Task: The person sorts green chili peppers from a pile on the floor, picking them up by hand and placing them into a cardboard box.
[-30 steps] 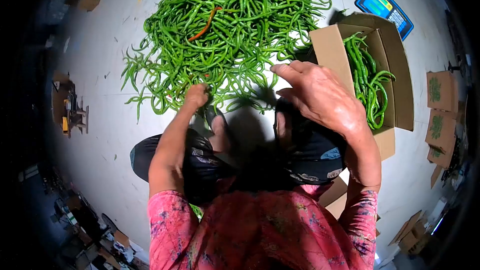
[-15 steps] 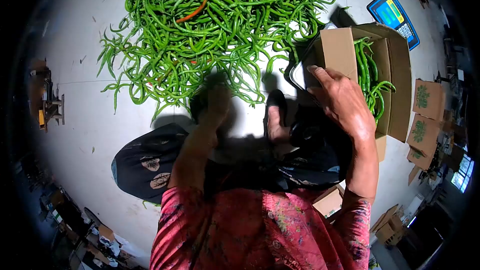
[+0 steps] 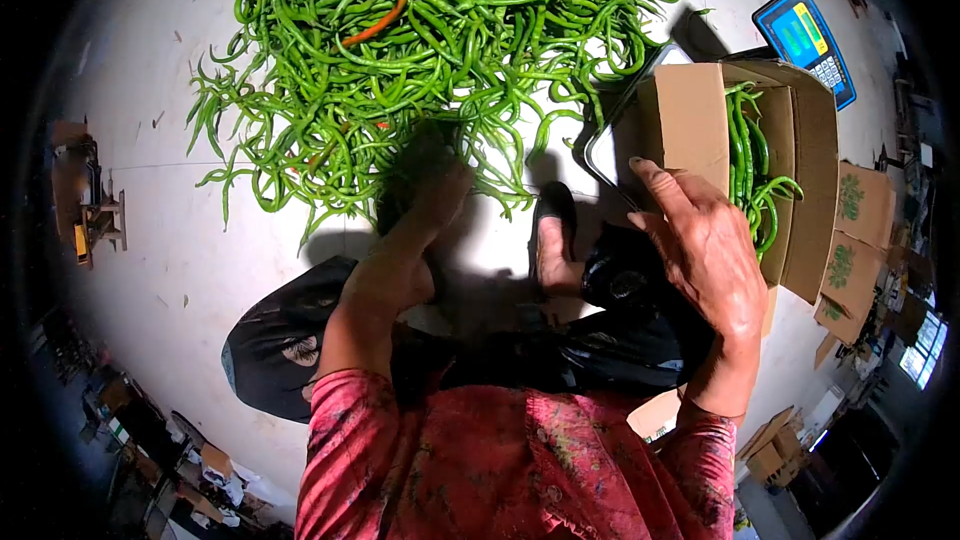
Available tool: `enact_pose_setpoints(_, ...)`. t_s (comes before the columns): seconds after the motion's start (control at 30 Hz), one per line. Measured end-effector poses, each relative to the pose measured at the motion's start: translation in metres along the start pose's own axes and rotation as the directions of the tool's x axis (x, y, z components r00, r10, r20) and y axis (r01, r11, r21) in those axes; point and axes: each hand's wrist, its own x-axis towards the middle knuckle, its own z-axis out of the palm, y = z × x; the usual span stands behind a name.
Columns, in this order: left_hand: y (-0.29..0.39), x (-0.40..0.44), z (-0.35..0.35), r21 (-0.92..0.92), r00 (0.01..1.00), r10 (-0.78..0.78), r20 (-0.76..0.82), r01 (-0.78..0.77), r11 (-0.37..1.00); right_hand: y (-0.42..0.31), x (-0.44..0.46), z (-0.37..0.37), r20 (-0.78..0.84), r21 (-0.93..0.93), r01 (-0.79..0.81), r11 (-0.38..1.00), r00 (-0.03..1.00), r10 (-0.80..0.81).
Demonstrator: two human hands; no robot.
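A large heap of long green chili peppers (image 3: 470, 50) lies on the floor ahead, with a red pepper (image 3: 385, 15) on it. My left hand (image 3: 445, 185) is at the heap's near edge, its fingers lost in dark shadow, so I cannot see what they hold. On the right, my right hand (image 3: 712, 250) rests at the near left side of an open cardboard box (image 3: 690, 120), thumb and forefinger apart. Several green peppers (image 3: 745, 155) lie inside the box, partly hidden by that hand and a flap. The box stands on a metal-rimmed scale platform (image 3: 600, 155).
A blue scale display (image 3: 808, 45) stands beyond the box. Flattened cartons with a green leaf print (image 3: 845, 240) lie to the right. Another carton (image 3: 657, 415) is near my right elbow. My shoe (image 3: 553, 210) is between the heap and the scale.
My left hand has shifted slightly up and right at the heap's edge. My right hand stays by the box, its forefinger straighter. The whole view has shifted a little.
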Motion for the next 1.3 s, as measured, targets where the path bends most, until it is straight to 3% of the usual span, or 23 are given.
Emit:
enact_pose_setpoints(0.07, -0.005, 0.020, -0.012, 0.037, 0.951, 0.225, -0.213, -0.223, 0.974, -0.001, -0.001, -0.001, 0.003, -0.002, 0.013, 1.000, 1.000, -0.013)
enact_pose_setpoints(0.17, 0.029, 0.056, -0.055, 0.316, 0.919, 0.361, -0.158, -0.299, 0.901, -0.004, -0.002, -0.002, 0.011, -0.003, 0.023, 1.000, 1.000, -0.023)
enact_pose_setpoints(0.27, 0.034, 0.068, -0.047, 0.422, 0.869, 0.453, -0.197, -0.342, 0.840, -0.003, -0.001, 0.000, -0.016, 0.035, 0.048, 0.998, 0.999, -0.047)
enact_pose_setpoints(0.4, 0.027, 0.086, -0.020, 0.319, 0.874, 0.410, -0.262, -0.323, 0.891, -0.008, -0.001, -0.004, 0.016, 0.014, 0.006, 1.000, 1.000, -0.006)
enact_pose_setpoints(0.5, 0.031, 0.102, -0.024, 0.301, 0.822, 0.454, -0.344, -0.361, 0.883, -0.005, 0.001, -0.001, -0.014, -0.014, 0.106, 0.994, 0.994, -0.106)
enact_pose_setpoints(0.6, 0.025, 0.109, 0.003, 0.329, 0.888, 0.413, -0.204, -0.335, 0.883, -0.007, 0.001, -0.004, 0.049, -0.005, 0.102, 0.995, 0.994, -0.101)
enact_pose_setpoints(0.63, 0.024, 0.112, 0.012, 0.260, 0.916, 0.399, -0.051, -0.373, 0.891, -0.008, 0.002, -0.004, 0.068, -0.014, 0.086, 0.996, 0.994, -0.085)
enact_pose_setpoints(0.73, 0.025, 0.108, 0.017, 0.057, 0.942, 0.307, 0.132, -0.317, 0.947, -0.007, 0.000, -0.005, 0.084, -0.030, 0.077, 0.997, 0.994, -0.075)
enact_pose_setpoints(0.83, 0.034, 0.090, 0.000, 0.165, 0.922, 0.388, 0.016, -0.385, 0.908, -0.005, -0.003, -0.006, 0.081, -0.043, 0.119, 0.992, 0.990, -0.116)
enact_pose_setpoints(0.93, 0.038, 0.079, 0.008, 0.257, 0.901, 0.386, -0.197, -0.332, 0.907, -0.003, -0.004, -0.007, 0.071, -0.034, 0.131, 0.991, 0.989, -0.128)
enact_pose_setpoints(1.03, 0.042, 0.073, 0.004, 0.408, 0.941, 0.325, -0.090, -0.263, 0.874, -0.002, -0.005, -0.007, 0.077, -0.035, 0.138, 0.990, 0.988, -0.135)
enact_pose_setpoints(1.13, 0.032, 0.081, 0.025, 0.382, 0.972, 0.222, 0.078, -0.235, 0.894, -0.001, -0.006, -0.007, 0.078, -0.038, 0.140, 0.990, 0.988, -0.136)
enact_pose_setpoints(1.23, 0.028, 0.083, 0.013, 0.478, 0.901, 0.423, -0.093, -0.333, 0.813, 0.001, -0.007, -0.007, 0.060, -0.030, 0.148, 0.989, 0.987, -0.146)
enact_pose_setpoints(1.3, 0.032, 0.084, 0.005, 0.379, 0.924, 0.381, -0.032, -0.341, 0.860, 0.001, -0.009, -0.006, 0.051, -0.024, 0.156, 0.987, 0.987, -0.155)
